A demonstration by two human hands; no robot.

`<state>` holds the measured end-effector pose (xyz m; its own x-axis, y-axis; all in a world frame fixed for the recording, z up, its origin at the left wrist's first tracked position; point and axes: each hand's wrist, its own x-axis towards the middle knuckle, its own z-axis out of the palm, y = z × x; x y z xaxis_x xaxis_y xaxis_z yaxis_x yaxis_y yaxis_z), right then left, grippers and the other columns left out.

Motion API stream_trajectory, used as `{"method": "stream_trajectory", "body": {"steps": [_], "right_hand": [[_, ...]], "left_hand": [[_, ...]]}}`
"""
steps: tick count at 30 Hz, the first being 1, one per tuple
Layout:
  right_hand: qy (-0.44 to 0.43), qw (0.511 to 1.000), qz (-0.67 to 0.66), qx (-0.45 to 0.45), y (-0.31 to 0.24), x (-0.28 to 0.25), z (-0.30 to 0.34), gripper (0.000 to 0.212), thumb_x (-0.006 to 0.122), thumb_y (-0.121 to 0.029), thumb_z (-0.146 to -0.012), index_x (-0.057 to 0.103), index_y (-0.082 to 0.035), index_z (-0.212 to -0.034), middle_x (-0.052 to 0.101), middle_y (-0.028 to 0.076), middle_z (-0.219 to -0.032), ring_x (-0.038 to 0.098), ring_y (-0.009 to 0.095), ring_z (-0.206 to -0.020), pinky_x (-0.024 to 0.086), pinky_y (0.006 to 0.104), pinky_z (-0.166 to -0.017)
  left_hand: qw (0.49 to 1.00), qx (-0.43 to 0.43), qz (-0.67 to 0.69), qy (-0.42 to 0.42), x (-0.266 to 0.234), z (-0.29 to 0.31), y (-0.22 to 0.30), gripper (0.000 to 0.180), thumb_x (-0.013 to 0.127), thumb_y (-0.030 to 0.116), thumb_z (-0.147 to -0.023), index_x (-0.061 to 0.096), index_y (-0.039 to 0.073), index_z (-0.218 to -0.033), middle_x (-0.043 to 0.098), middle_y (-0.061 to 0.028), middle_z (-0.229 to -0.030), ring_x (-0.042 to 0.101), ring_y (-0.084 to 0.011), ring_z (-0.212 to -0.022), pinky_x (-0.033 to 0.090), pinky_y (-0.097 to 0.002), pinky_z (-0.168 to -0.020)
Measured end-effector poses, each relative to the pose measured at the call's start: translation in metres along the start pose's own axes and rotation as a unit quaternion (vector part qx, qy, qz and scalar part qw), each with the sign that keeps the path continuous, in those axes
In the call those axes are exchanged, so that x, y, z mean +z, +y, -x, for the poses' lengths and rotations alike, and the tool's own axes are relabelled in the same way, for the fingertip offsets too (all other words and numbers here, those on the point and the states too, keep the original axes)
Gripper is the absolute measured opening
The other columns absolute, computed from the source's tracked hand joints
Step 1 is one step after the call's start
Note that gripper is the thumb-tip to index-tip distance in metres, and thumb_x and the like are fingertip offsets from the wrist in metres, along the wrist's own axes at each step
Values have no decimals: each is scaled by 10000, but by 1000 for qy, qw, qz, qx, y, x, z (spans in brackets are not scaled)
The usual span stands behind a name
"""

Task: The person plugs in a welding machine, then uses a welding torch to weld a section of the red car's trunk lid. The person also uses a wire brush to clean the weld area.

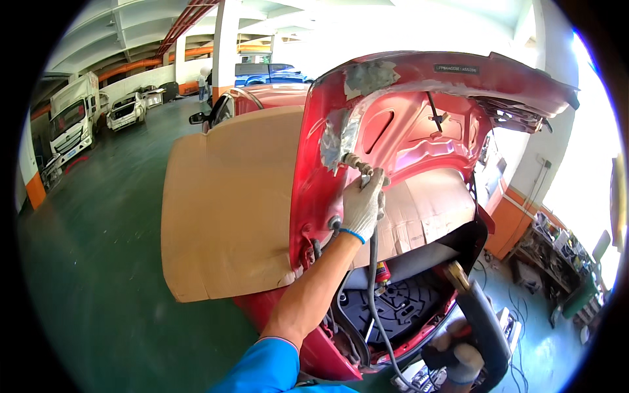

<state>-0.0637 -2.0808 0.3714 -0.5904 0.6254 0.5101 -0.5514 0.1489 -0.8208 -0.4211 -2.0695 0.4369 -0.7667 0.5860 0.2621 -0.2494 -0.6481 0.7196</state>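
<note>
My left hand (362, 208), in a white knit glove with a blue cuff, is closed around a brass-coloured, stubby metal fitting (356, 162) on a thick black cable (373, 275). The fitting's end reaches the bare-metal patch (335, 141) on the edge of the raised red trunk lid (313, 157); whether it presses there I cannot tell. Lower right, my gloved right hand (466, 361) grips a bulky dark gun-shaped tool (486, 321) with a brass-coloured tip, held up near the open trunk. A second bare patch (370, 77) shows higher on the lid.
Cardboard sheets (229, 209) cover the car's side and rear window. The trunk (400, 308) holds a red bottle (382, 272) and a black moulded tray. A cluttered shelf (550, 249) and loose cables (517, 321) are at right. A white truck (72, 121) stands far left.
</note>
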Motion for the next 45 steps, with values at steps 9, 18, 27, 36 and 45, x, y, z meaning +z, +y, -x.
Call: {"method": "stream_trajectory", "body": {"steps": [9,18,27,36,45], "right_hand": [[-52,993,76,69,9,118,-130,414,760,-126,-803,630,8,-1173,656,63,-866,650,155,-703,545,295,-655],[-125,974,187,-36,60,169,-190,161,715,-117,-845,671,-59,-987,603,-5,-810,573,87,-701,477,264,-614],[-122,979,161,6,47,187,-175,225,690,-81,-885,624,-49,-1098,586,3,-976,544,109,-907,483,298,-807],[-110,982,151,13,56,190,-175,270,703,-74,-874,628,-48,-1132,602,9,-993,559,107,-905,491,296,-808],[-102,983,151,25,52,185,-177,315,716,-67,-863,631,-47,-1166,619,15,-1010,574,105,-904,499,295,-809]], "left_hand": [[993,48,76,-78,1,-23,-33,225,681,299,-980,597,91,-992,561,-6,-798,536,-127,-655,416,-282,-590],[840,88,388,-369,-5,-29,-37,167,519,387,-1064,528,234,-1129,545,0,-933,519,-190,-883,482,-398,-824],[818,96,415,-386,-18,-47,-45,189,495,428,-1066,560,266,-1139,575,50,-933,506,-175,-876,450,-409,-851],[878,139,338,-309,-25,-42,-47,129,460,317,-1095,521,215,-1147,561,-1,-1017,547,-175,-950,473,-392,-918],[784,-26,486,-385,-21,-50,-55,267,435,391,-1101,559,155,-1099,595,-35,-1015,597,-188,-964,511,-362,-892]]}}
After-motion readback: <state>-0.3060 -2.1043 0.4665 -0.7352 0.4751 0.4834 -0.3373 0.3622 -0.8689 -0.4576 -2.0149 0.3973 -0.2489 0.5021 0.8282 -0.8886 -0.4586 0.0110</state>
